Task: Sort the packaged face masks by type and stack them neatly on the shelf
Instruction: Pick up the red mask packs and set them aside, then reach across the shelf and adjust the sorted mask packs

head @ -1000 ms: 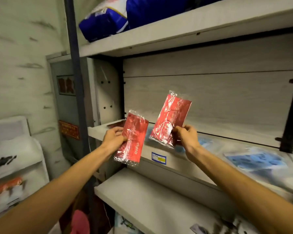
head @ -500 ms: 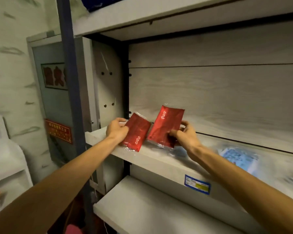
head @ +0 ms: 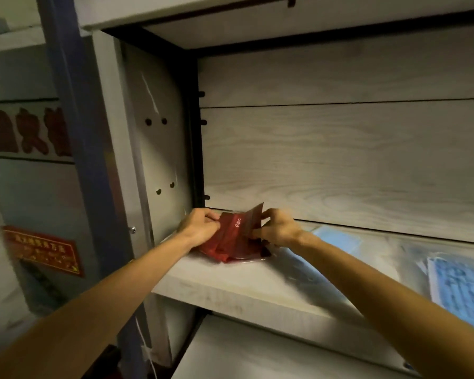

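At the left end of the middle shelf [head: 230, 291], hard against the side panel [head: 159, 160], a person brings two red mask packets [head: 230, 236] down onto a small red pile. A second ago the pair were held up in the air, one in each hand, well clear of the board; now they have come together and lie low on the shelf, overlapping between the two hands. That suggests the red type is being gathered into one stack at this corner, with the squaring-up not yet done: the packets sit fanned and askew, and one corner stands tilted up by the right hand.

The left hand [head: 200, 228] has its fingers [head: 212, 217] curled over the near-left edge of the packets, pinching them. The right hand [head: 278, 228] pinches the raised right-hand edge between thumb and fingertips. Both are blurred by motion, so how tight the grips are cannot be told.

Just to the right of the right hand's fingers, blue mask packets [head: 460, 291] lie flat and loose along the same shelf, apart from the red ones; these appear to be the other type awaiting a stack of their own.
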Demonstrator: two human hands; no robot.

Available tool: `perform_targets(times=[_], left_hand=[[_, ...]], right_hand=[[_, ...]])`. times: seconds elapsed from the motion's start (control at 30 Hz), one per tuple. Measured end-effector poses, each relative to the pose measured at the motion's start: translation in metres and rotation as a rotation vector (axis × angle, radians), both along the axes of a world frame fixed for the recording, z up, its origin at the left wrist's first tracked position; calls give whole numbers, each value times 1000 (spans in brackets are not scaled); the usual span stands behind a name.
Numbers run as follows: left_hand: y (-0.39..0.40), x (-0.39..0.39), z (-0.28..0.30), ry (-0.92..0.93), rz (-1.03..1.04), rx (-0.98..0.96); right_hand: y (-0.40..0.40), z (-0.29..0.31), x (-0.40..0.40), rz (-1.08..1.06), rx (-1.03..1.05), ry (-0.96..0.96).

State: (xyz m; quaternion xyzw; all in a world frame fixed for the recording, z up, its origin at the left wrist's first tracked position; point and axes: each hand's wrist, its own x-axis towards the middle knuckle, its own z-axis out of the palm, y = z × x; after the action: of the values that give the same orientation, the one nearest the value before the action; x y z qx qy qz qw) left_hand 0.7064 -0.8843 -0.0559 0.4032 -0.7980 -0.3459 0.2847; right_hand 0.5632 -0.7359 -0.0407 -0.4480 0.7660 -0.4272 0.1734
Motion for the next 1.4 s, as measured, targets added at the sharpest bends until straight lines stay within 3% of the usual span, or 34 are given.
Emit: perform_targets(times=[0.17, 0.27, 0.47, 0.6, 0.77, 1.0, 1.17, 1.4], left_hand=[[-13, -4, -8, -103, -71, -220], [-8, -9, 0, -146, -85, -364], [51, -24, 20, -313, -184, -667], [134, -43, 19, -432, -336, -888], [249, -65, 11, -419, -413, -911], [423, -92, -9, -203, -543, -1035], [562, -121, 1, -121, -767, -1182], [718, -186, 23, -19, -981, -1310]], right_hand=[[-8, -9, -4, -122, 261, 369], [6, -13, -9, -163, 223, 541], [82, -13, -30, -235, 168, 667], [164, -11, -47, -327, 152, 698], [293, 2, -63, -407, 141, 692], [495, -15, -55, -481, 102, 824], [648, -11, -57, -497, 238, 847], [802, 0, -90, -734, 316, 806]])
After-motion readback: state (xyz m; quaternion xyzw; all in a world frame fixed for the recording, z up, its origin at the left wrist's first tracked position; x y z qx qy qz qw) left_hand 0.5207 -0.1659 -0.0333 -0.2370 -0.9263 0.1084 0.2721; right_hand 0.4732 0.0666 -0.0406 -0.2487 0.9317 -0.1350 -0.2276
